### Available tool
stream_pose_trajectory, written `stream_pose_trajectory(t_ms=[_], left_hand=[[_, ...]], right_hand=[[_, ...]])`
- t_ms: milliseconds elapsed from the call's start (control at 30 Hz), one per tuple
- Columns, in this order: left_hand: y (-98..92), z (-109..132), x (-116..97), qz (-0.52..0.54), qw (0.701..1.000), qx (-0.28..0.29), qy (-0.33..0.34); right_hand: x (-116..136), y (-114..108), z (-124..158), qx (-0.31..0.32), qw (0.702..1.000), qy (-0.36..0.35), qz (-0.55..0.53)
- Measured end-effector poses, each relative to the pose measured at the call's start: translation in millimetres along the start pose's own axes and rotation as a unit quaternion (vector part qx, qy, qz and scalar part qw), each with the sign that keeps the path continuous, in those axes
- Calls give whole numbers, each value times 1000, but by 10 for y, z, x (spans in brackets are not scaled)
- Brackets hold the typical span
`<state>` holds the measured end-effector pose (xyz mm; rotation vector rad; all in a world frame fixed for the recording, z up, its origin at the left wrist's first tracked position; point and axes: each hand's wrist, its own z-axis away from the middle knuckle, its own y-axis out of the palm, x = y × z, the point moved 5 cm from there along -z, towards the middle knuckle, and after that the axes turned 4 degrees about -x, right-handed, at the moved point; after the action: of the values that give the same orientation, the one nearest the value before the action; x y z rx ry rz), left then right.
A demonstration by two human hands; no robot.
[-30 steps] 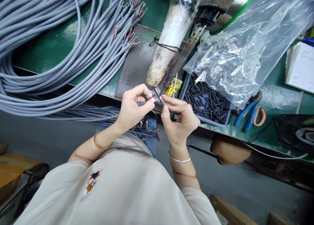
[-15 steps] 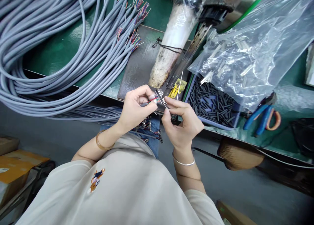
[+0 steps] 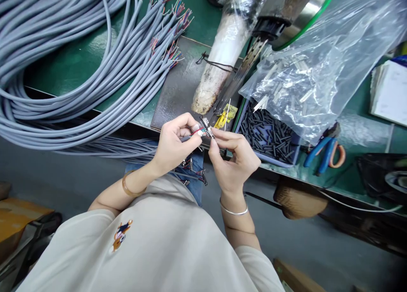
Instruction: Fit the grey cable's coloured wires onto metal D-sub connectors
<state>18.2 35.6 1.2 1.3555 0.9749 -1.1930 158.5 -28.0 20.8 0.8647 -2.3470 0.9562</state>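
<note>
My left hand (image 3: 174, 142) is closed in a pinch on thin coloured wires (image 3: 197, 131), red and green among them. The wires meet a small dark multi-pin connector (image 3: 204, 121) just beyond my left fingertips. Across from it, my right hand (image 3: 234, 158) pinches a thin silvery metal strip (image 3: 210, 133) between thumb and index finger, its far end against the connector. Fingertips hide part of both pieces. Behind them a white wrapped, scorched tube (image 3: 211, 77) points down at the bench edge, alongside a perforated metal rod (image 3: 240, 73).
Bundled grey cables (image 3: 79, 75) with stripped ends cover the bench's left. To the right are a bin (image 3: 282, 161) of black sleeves, a plastic bag (image 3: 333, 67) of metal strips, and blue-and-orange-handled pliers (image 3: 326, 154). Yellow snips (image 3: 222, 119) lie near my hands. Wired connectors (image 3: 190, 167) rest on my lap.
The silvery strip in my right hand now overlaps the connector more closely. My left hand keeps its pinch. The view has shifted slightly, bringing more of the right side in.
</note>
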Motion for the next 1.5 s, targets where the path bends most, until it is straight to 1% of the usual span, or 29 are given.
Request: stream_pose_trajectory(t_ms=[233, 467, 600, 800, 1000, 1300, 1400, 1500], left_hand=[[-1, -37, 32, -23, 1000, -8, 12], [9, -49, -62, -35, 999, -15, 37], [-2, -59, -79, -35, 999, -4, 31], [1, -82, -24, -35, 999, 28, 4], [9, -63, -21, -63, 998, 18, 18], [14, -51, -99, -63, 997, 7, 40], [21, -57, -112, -56, 998, 12, 34], [4, -76, -79, -46, 999, 18, 2]], right_hand=[[-30, 20, -28, -3, 1000, -6, 6], [13, 1, -71, -15, 1000, -17, 8], [46, -7, -87, -10, 1000, -22, 11], [12, -6, -49, 0, 1000, -16, 12], [1, 5, -65, 8, 999, -17, 27], [53, -4, -117, 1, 1000, -9, 26], [63, -10, -112, 7, 999, -9, 31], [75, -17, -102, 4, 999, -21, 40]])
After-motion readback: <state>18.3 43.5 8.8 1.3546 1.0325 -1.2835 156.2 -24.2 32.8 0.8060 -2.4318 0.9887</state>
